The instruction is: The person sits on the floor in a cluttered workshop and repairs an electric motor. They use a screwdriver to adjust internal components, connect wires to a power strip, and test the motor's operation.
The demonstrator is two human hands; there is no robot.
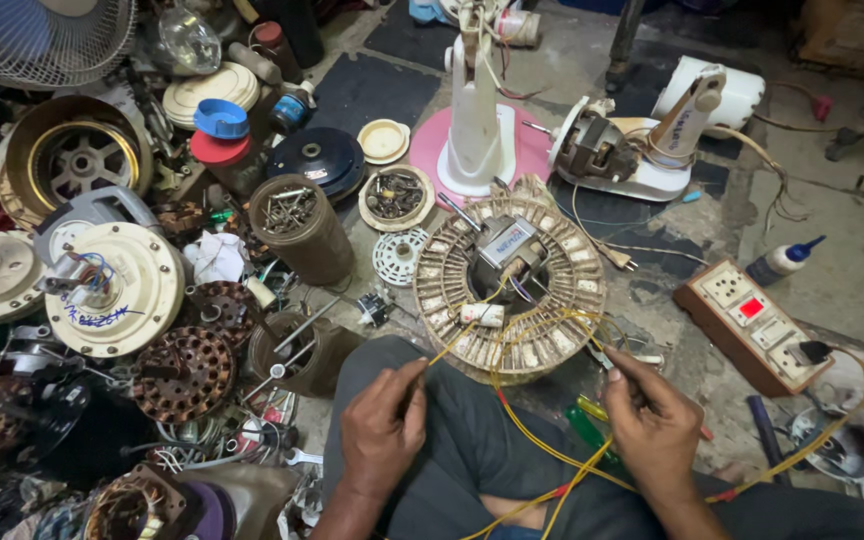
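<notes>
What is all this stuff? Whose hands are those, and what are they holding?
The picture comes from a camera worn on a person's head, looking down, so you see that person's own two hands and lap. The person sits on a workshop floor.

The left hand pinches a thin yellow wire. The right hand pinches another one. The wires run up to a round fan motor with a ribbed ring around it, sitting just in front of the knees.

Around it lie many fan parts: a white fan stand on a pink base, a second motor, a wooden switch board with sockets, a small white glue bottle with a blue tip, a brown tub of screws, and on the left a cream round motor cover among rusty metal pieces.
</notes>
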